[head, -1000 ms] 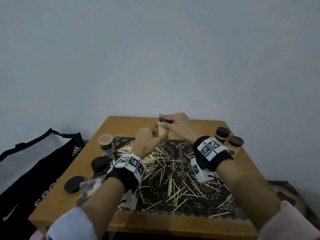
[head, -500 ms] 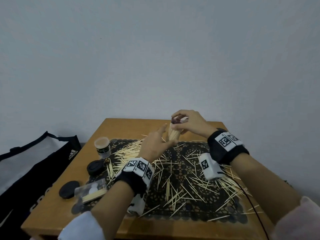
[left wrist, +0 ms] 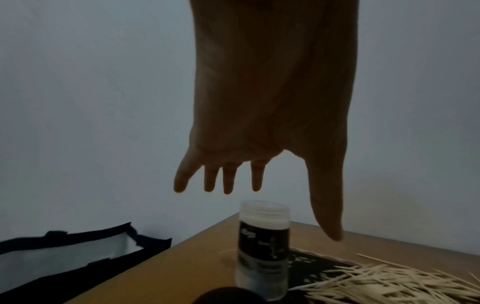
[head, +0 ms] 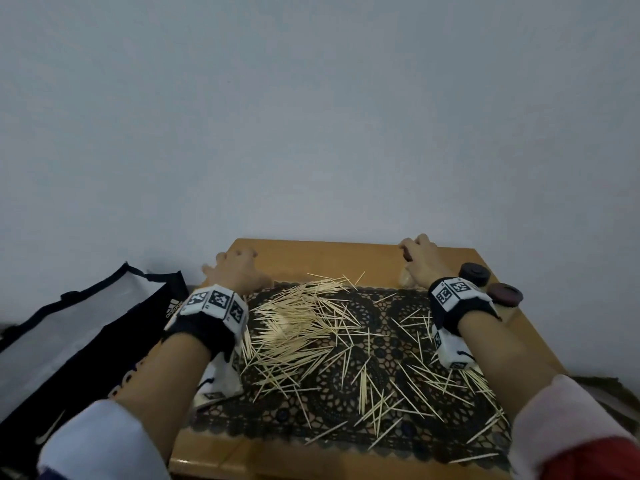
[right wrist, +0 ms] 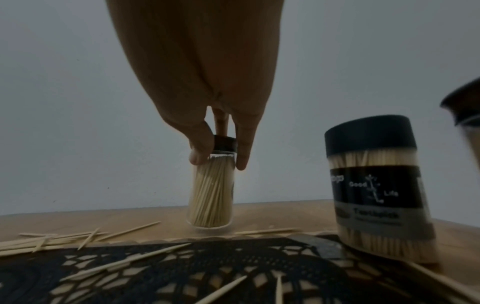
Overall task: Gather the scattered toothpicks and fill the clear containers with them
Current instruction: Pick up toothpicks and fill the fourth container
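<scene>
Toothpicks litter the mat; the right hand pinches a full jar by its cap, the left hand spread above an empty jar, which could tip.

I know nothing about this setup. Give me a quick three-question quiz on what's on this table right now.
1. True or false: the left hand grips the open container.
2. What does the right hand hold? A) a capped jar full of toothpicks B) a loose lid C) nothing
3. Fill in: the scattered toothpicks lie mostly on a dark lace ____.

Key: 1 false, its fingers are spread above it; 2 A; 3 mat.
</scene>
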### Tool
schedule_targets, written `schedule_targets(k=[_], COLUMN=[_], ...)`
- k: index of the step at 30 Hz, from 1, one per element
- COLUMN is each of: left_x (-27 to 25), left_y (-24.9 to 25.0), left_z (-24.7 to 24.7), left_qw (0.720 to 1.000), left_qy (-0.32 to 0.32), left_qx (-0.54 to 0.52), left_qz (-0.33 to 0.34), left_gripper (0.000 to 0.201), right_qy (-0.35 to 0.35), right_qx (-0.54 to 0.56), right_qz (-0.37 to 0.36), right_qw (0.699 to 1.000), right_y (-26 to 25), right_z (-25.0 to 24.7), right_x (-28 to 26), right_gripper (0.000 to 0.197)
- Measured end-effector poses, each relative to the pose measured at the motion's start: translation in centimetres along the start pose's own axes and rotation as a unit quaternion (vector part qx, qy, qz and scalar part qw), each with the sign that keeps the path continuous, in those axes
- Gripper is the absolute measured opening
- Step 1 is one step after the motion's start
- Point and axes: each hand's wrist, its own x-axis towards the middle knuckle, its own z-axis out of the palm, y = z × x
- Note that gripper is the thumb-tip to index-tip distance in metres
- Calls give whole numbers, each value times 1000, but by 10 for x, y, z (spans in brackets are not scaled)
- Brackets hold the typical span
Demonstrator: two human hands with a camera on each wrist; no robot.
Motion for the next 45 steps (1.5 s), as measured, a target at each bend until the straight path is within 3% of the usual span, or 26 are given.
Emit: schedule_targets(k=[3,8,12,14,16,18,21,24,28,33,36,39,45], left_x=[8,5,-1,-3,-4,-5,-6,-9,-15,-23,-24,-26,-30], left_y=[-36,-68,-74,-72,-69,-67,-64,-58,-45,-33,-30,-29,-27], left_z=[-1,1,10,12,13,12,10,6,4,16,22,26,35], left_qw=[996,980,983,982,981,982,985,981,972,970,975,977,965], left_qy=[-76,-174,-125,-102,-93,-78,-35,4,22,27,20,24,74], left_qx=[9,-68,-125,-152,-169,-171,-171,-193,-234,-234,-214,-207,-245], left_qz=[-53,-66,-48,-42,-36,-30,-15,7,23,53,58,55,52], left_gripper=[93,112,100,89,81,72,61,57,55,53,54,55,59], right_qy=[2,-22,-48,-18,8,-11,-114,-263,-340,-357,-329,-303,-279], right_qx=[4,3,-73,-100,-70,-42,-39,-41,-94,-63,-20,-61,-42], right_qz=[-13,-35,-23,-35,-73,-128,-199,-244,-276,-225,-206,-246,-268], right_qw=[1000,999,996,994,995,991,972,933,894,905,921,919,921], right_y=[-6,-18,-32,-46,-66,-89,-127,-168,-200,-198,-193,-193,-188], right_z=[2,7,4,5,8,13,23,35,50,62,59,58,54], right_x=[4,6,1,-4,-8,-10,-16,-27,-36,-43,-45,-45,-48], right_gripper=[43,50,65,72,70,67,72,92,126,112,107,102,101])
